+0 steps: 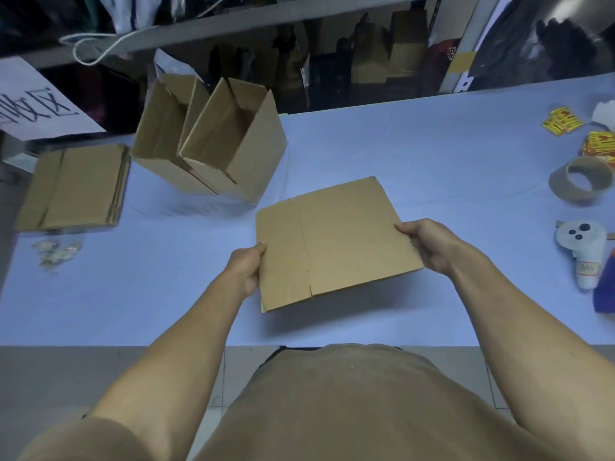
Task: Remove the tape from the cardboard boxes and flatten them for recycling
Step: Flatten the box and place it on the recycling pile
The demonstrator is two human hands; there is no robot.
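Left hand (244,267) and right hand (429,242) gripping flattened box (336,241) by opposite edges, fingers curling round cardboard, holding it above worktop (432,154) at frame centre. Two open boxes (213,141) standing upper left, flat stack (75,188) lying beside.

The flattened box (336,241) was plain brown, as were the two open boxes (213,141) near the table's far edge and the flat stack (73,188) at its left edge. The table (432,154) wore a pale blue cloth. At the right edge lay yellow stickers (562,123) printed in red, a tan cardboard ring (580,184), and a white dispenser (580,251) with black dots. A white sign (36,104) bore black strokes.
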